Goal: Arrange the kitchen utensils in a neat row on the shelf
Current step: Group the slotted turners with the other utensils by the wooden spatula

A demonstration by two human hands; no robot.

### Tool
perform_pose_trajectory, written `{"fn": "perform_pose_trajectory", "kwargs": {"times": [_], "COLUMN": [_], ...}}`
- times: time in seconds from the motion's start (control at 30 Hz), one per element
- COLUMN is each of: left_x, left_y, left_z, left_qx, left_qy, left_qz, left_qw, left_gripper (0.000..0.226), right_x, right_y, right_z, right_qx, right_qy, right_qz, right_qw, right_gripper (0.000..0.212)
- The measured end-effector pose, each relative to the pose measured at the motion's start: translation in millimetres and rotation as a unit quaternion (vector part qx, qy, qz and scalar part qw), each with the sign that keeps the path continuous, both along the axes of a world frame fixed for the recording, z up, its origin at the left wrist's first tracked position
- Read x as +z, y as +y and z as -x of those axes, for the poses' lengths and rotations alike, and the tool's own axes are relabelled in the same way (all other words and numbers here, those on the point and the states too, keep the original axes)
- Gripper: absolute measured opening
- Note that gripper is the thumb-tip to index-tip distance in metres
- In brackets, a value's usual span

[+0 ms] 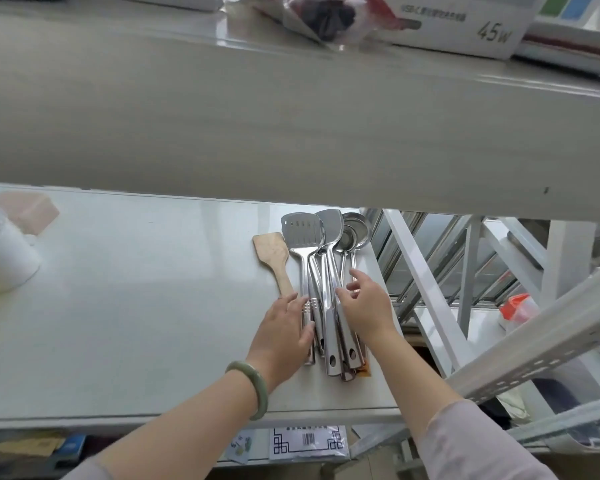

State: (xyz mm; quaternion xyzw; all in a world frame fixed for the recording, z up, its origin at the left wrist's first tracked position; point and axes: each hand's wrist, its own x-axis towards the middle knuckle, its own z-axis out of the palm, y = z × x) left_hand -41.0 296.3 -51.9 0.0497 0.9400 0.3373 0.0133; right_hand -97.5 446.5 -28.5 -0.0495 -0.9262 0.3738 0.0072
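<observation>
Several steel utensils lie bunched together at the right end of the pale shelf: a slotted turner, a solid turner and ladles, handles toward me. A wooden spatula lies just left of them. My left hand rests flat on the left side of the steel handles, fingers spread, a green bangle on its wrist. My right hand hovers over the handles on the right side, fingers apart and curled, holding nothing.
An upper shelf board overhangs the far part of the work shelf. A white container and a pinkish box stand at the far left. White metal rack struts rise at the right. Boxes lie below the front edge.
</observation>
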Motion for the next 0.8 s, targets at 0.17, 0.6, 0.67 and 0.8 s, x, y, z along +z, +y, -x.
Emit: {"fn": "perform_pose_trajectory", "kwargs": {"times": [0.17,0.6,0.67,0.8], "left_x": [0.9,-5.6,-6.0,-4.0], "left_y": [21.1,20.1,20.0,20.9], "left_z": [-11.5,-9.9,-11.0,-11.5], "left_qx": [-0.060,-0.091,-0.094,-0.092], "left_qy": [-0.019,-0.048,-0.051,-0.053], "left_qz": [0.035,0.062,0.062,0.044], "left_qw": [0.997,0.993,0.992,0.993], "left_gripper": [0.059,0.050,0.049,0.047], "right_x": [8.7,15.4,17.0,17.1], "right_y": [-20.9,-12.8,-9.4,-5.9], "right_z": [13.0,20.6,19.0,12.6], "right_qx": [0.026,-0.034,-0.046,-0.064], "right_qy": [-0.103,-0.079,-0.077,-0.065], "right_qz": [-0.043,0.023,0.033,0.088], "right_qw": [0.993,0.996,0.995,0.992], "right_gripper": [0.066,0.017,0.026,0.035]}}
